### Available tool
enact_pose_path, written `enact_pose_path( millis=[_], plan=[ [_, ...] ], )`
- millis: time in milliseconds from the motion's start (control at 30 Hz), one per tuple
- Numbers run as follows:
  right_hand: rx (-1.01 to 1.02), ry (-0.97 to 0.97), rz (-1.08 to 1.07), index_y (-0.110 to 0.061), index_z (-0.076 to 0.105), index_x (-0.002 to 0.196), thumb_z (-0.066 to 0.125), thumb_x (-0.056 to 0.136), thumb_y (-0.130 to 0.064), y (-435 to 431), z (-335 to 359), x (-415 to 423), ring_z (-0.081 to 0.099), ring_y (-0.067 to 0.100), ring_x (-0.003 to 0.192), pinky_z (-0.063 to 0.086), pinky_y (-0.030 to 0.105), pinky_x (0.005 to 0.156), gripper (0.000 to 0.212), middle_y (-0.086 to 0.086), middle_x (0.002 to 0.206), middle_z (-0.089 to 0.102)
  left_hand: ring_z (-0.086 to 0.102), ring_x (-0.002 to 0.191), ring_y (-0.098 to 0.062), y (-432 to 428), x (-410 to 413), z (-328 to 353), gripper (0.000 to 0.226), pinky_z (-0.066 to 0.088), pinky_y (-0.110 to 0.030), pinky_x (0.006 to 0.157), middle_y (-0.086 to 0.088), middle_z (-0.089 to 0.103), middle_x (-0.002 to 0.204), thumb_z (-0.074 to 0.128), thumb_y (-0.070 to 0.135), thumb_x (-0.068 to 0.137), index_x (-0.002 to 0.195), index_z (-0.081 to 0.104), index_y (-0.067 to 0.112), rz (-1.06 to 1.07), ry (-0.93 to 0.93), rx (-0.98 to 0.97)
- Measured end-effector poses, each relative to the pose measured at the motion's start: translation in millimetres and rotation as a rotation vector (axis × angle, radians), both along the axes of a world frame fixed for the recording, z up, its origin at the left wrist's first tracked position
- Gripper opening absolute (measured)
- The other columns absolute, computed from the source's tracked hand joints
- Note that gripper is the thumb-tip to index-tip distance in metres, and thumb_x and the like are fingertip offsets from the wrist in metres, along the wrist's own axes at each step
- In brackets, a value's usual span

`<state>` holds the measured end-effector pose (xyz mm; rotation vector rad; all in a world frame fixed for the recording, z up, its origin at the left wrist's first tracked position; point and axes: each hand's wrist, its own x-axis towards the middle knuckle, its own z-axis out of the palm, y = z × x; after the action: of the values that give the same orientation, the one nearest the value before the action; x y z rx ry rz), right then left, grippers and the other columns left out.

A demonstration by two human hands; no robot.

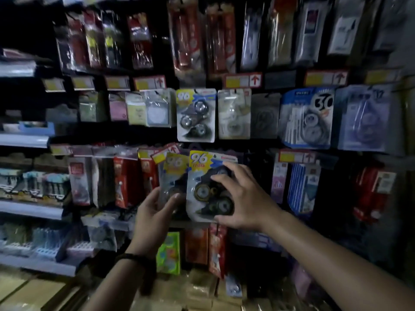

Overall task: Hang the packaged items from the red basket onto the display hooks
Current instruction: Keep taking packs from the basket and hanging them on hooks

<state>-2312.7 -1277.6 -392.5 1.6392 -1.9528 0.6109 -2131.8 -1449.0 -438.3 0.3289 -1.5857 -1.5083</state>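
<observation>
- Yellow-cornered clear plastic blister pack marked 96 (207, 187), upright before the lower hook row of the dark display wall (258, 151); gripped by the right hand (244, 198), fingers curled over its face, thumb under its bottom edge.
- Just to its left, edges overlapping: second blister pack of the same kind (174, 173), blurred, pinched low down by the left hand (155, 212), thumb across the front.
- Above, hanging in the middle row: matching 96 pack (195, 115), beneath red-and-yellow price tags (243, 80).
</observation>
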Motion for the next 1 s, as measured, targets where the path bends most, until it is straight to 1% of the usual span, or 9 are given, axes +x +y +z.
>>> enact_pose_path(
  millis=[100,167,333,400,533,567,667,833,1000],
  plan=[
    [0.002,0.054,-0.043,-0.027,0.045,0.153,0.086,0.069,-0.057,-16,34,-10,0.014,0.031,0.157,0.041,0.053,0.119,0.098,0.008,0.167,0.019,0.078,0.107,-0.031,-30,11,28,0.021,0.059,-0.064,0.096,-0.005,0.082,0.110,0.079,0.032,0.092,0.113,0.076,0.031,0.157,0.082,-0.108],
    [0.004,0.118,-0.079,-0.025,0.044,0.155,0.087,0.072,-0.056,-27,55,-15,0.010,0.030,0.158,0.042,0.051,0.118,0.099,0.010,0.169,0.016,0.077,0.107,-0.028,-49,16,47,0.023,0.060,-0.063,0.096,-0.003,0.082,0.110,0.081,0.032,0.095,0.117,0.075,0.030,0.285,0.136,-0.162],
    [-0.025,0.268,-0.170,-0.022,0.045,0.155,0.087,0.072,-0.058,-61,99,-30,0.019,0.037,0.156,0.048,0.052,0.112,0.100,0.016,0.167,0.023,0.078,0.102,-0.025,-86,29,84,0.020,0.062,-0.060,0.092,-0.001,0.080,0.107,0.077,0.031,0.098,0.118,0.074,0.027,0.402,0.180,-0.214],
    [-0.033,0.288,-0.202,-0.022,0.045,0.155,0.087,0.072,-0.059,-74,113,-36,0.021,0.038,0.154,0.047,0.055,0.113,0.100,0.017,0.166,0.023,0.078,0.100,-0.021,-94,29,95,0.018,0.064,-0.054,0.089,0.000,0.080,0.106,0.076,0.028,0.099,0.117,0.074,0.026,0.409,0.190,-0.233],
    [-0.012,0.329,-0.266,-0.023,0.044,0.155,0.086,0.074,-0.056,-102,134,-43,0.017,0.039,0.156,0.040,0.054,0.117,0.097,0.018,0.169,0.019,0.077,0.096,-0.015,-102,26,108,0.016,0.063,-0.024,0.070,0.001,0.080,0.100,0.074,0.026,0.099,0.115,0.075,0.022,0.401,0.226,-0.229],
    [-0.016,0.330,-0.270,-0.023,0.044,0.155,0.086,0.074,-0.056,-108,137,-44,0.016,0.039,0.157,0.040,0.055,0.117,0.097,0.018,0.169,0.019,0.077,0.097,-0.016,-104,23,108,0.015,0.063,-0.026,0.071,0.000,0.081,0.100,0.074,0.028,0.099,0.113,0.076,0.024,0.384,0.221,-0.224],
    [-0.069,0.325,-0.267,-0.023,0.048,0.151,0.088,0.072,-0.055,-124,141,-47,0.017,0.039,0.157,0.046,0.059,0.114,0.094,0.017,0.169,0.020,0.078,0.100,-0.021,-108,12,106,0.011,0.065,-0.052,0.085,0.002,0.081,0.102,0.076,0.034,0.097,0.108,0.075,0.032,0.337,0.200,-0.191],
    [-0.057,0.309,-0.282,-0.024,0.048,0.150,0.088,0.073,-0.048,-141,150,-52,0.011,0.038,0.160,0.052,0.062,0.105,0.090,0.015,0.172,0.014,0.076,0.094,-0.017,-103,-3,106,0.012,0.063,-0.054,0.083,0.005,0.080,0.096,0.079,0.032,0.095,0.106,0.074,0.032,0.402,0.170,-0.290],
    [-0.016,0.331,-0.334,-0.023,0.039,0.158,0.084,0.082,-0.045,-147,152,-51,0.000,0.037,0.161,0.043,0.059,0.116,0.091,0.015,0.174,0.003,0.077,0.092,-0.019,-103,-13,109,0.010,0.064,-0.053,0.079,0.000,0.080,0.095,0.079,0.030,0.095,0.105,0.075,0.029,0.344,0.188,-0.277]
  ],
)
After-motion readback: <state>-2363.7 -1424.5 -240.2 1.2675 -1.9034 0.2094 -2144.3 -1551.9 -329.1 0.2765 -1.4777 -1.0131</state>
